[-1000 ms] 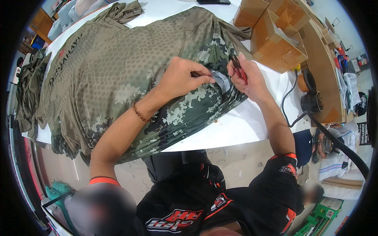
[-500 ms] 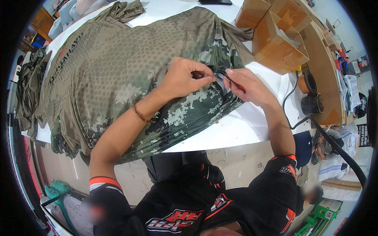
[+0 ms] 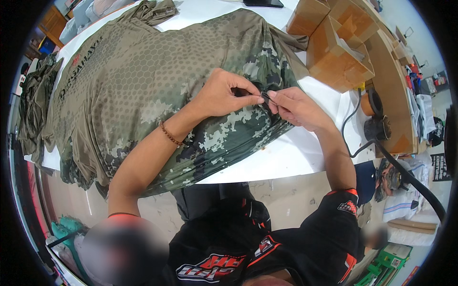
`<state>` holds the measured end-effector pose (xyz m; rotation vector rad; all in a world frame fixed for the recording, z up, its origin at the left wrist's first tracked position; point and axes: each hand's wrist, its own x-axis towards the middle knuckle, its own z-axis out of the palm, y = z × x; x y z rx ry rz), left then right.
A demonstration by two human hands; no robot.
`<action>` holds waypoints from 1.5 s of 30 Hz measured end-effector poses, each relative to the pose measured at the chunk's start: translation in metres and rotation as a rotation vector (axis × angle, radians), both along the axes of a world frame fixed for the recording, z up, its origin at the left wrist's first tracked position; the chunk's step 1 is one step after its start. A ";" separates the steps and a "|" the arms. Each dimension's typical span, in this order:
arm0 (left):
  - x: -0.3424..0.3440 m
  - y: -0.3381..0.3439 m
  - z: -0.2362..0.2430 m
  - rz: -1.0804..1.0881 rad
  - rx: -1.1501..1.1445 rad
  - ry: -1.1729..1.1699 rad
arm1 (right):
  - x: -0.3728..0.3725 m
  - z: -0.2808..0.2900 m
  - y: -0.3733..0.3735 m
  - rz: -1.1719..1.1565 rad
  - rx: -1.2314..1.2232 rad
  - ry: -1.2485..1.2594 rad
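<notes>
A brown and green camouflage shirt [image 3: 157, 62] lies spread across the white table. My left hand [image 3: 231, 93] rests over its right part, thumb and forefinger pinched on the shirt's gathered edge. Just right of those fingertips, my right hand [image 3: 296, 108] is closed with thumb and forefinger together. A small dark tool [image 3: 265, 97] sticks out from its grip, its tip close to the left fingertips. The tool's handle is hidden in the palm now; the earlier frame shows it red.
Open cardboard boxes [image 3: 339, 57] stand at the back right, beside a tape roll [image 3: 372, 102]. A black cable [image 3: 405, 174] runs along the right side. More camouflage garments [image 3: 36, 107] hang over the left edge. A dark flat device [image 3: 263, 3] lies at the far edge.
My right hand has turned and closed in toward my left fingertips, so the tool's red handle is out of sight. The left hand and the shirt stay nearly in place.
</notes>
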<state>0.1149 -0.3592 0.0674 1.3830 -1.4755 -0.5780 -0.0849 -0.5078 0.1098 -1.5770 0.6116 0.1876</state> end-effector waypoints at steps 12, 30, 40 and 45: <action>-0.002 0.000 0.003 -0.054 -0.038 0.021 | 0.003 -0.007 0.004 -0.013 -0.047 -0.061; 0.000 0.291 0.076 0.384 0.059 -0.036 | 0.002 -0.025 -0.004 -0.337 -0.564 -0.677; -0.053 0.577 -0.098 1.797 0.423 -0.046 | 0.013 -0.031 -0.001 -0.240 -0.570 -0.587; -0.020 0.392 0.027 1.407 -0.226 -0.173 | 0.014 -0.024 -0.010 -0.334 -0.151 -0.633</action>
